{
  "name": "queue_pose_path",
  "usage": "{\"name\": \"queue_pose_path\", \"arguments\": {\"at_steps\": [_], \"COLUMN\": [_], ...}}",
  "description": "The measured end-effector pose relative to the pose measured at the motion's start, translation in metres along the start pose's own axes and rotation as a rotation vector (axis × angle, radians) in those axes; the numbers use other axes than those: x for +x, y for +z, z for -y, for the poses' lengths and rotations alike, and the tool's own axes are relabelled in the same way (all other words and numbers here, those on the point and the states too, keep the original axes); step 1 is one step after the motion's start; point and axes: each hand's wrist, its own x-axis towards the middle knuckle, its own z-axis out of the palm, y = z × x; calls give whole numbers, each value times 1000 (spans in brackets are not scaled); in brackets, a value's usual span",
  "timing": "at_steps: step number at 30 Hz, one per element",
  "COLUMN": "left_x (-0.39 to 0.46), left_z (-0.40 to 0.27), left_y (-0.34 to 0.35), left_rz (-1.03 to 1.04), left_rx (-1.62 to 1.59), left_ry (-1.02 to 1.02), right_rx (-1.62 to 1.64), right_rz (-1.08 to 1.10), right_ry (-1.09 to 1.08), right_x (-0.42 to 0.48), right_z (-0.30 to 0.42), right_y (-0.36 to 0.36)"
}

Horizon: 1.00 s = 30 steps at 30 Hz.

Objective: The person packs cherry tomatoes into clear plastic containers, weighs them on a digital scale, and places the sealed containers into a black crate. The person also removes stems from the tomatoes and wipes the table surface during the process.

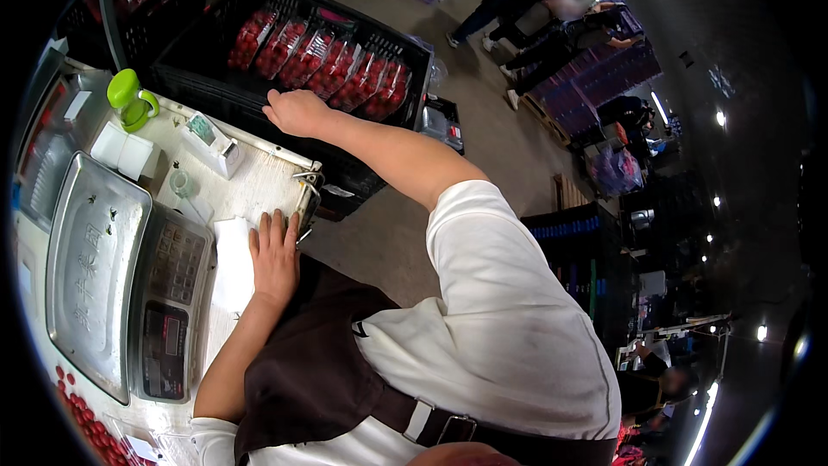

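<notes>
My left hand (275, 262) lies palm down at the table's edge, fingers slightly apart, partly over a white folded sheet (233, 265). Reaching away from my body, my right hand (299, 113) is curled above the near rim of a black plastic crate (213, 87). Its palm and fingertips are hidden, so anything inside it cannot be seen. Inside the crate, clear packs of small red fruit (310, 65), like cherry tomatoes, stand in a row. Beside my left hand is an electronic scale (171, 310) with a bare metal pan (97, 272) bearing raised characters.
The white table (259, 181) also holds a green-lidded bottle (132, 100), a white box-like holder (213, 145), a tape roll (181, 182) and loose red fruits (90, 424). People (530, 19) stand by a stacked pallet (582, 84). Another crate (443, 126) sits beyond the first.
</notes>
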Motion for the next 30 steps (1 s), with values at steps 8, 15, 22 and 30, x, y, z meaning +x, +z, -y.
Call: {"name": "queue_pose_path", "arguments": {"at_steps": [8,15,22,30], "left_x": [2,2,3,3], "left_z": [-1,-1,-3,-3], "left_y": [-2,-1,-4,-1], "left_rz": [51,59,67,61], "left_rx": [35,36,44,55], "left_ry": [-11,-19,-21,-34], "right_rx": [12,25,30,37], "right_rz": [9,22,9,-4], "right_ry": [16,23,9,0], "right_x": [1,0,0,2], "right_z": [2,2,1,1], "right_y": [-3,-4,-4,-2]}}
